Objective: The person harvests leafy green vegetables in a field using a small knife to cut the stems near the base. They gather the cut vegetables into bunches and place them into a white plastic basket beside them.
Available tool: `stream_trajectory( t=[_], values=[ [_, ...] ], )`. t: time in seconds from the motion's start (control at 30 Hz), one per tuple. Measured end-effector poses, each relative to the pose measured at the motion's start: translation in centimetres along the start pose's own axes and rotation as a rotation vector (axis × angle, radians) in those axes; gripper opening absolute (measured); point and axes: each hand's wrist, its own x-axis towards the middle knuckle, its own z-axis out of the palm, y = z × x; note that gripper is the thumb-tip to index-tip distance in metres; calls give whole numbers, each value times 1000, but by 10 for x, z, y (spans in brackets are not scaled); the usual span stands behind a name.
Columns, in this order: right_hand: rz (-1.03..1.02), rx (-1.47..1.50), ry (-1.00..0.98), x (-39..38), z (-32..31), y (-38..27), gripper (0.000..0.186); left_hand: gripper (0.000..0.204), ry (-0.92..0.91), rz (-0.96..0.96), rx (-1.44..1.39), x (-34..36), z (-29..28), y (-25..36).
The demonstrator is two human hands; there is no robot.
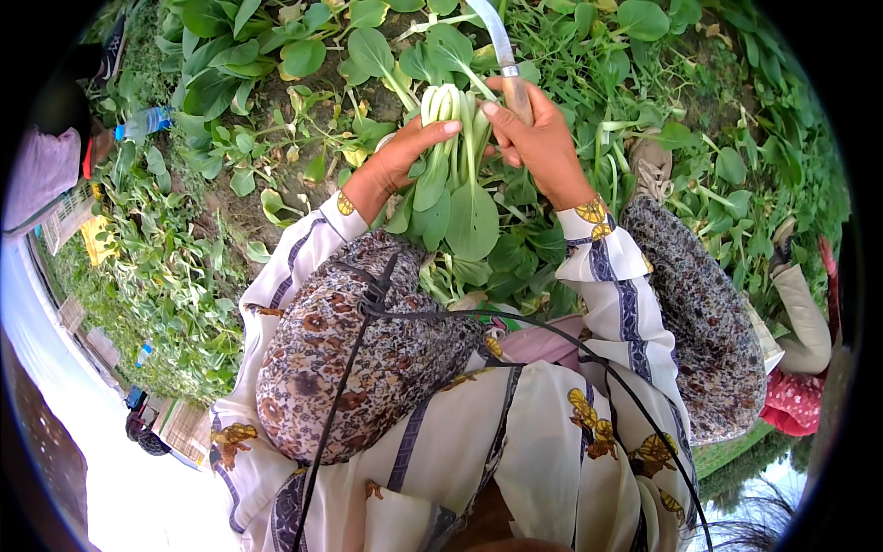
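My left hand point(403, 155) is closed round a bunch of leafy greens point(441, 103), its thumb lying across the pale stems. The stem ends point away from me, and broad green leaves hang down toward my lap. My right hand point(543, 143) grips the wooden handle of a sickle point(498, 37) and sits right beside the bunch. The curved metal blade rises past the upper edge of the view. My right thumb and fingertips are at the bunch's right-hand stems; whether they pinch one is unclear.
Leafy plants point(212, 37) grow all round my hands, with cut leaves and weeds between. A plastic bottle point(147, 123) lies at the left, near a yellow item point(97, 241) and another person's purple clothing point(44, 179). A person's beige trouser leg point(796, 317) shows at the right. A black cord point(428, 315) crosses my lap.
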Motion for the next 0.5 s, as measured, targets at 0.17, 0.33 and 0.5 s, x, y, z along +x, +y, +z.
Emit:
stream_trajectory(
  t=[0.17,0.33,0.5],
  values=[
    [-51,-231,2,-5,2,2,26,65,131,20,-82,-1,-1,-2],
    [-25,-410,-20,4,8,12,24,64,138,25,35,1,-7,-12],
    [262,97,-50,5,-2,3,19,65,54,-39,-126,0,-22,-18]
  ],
)
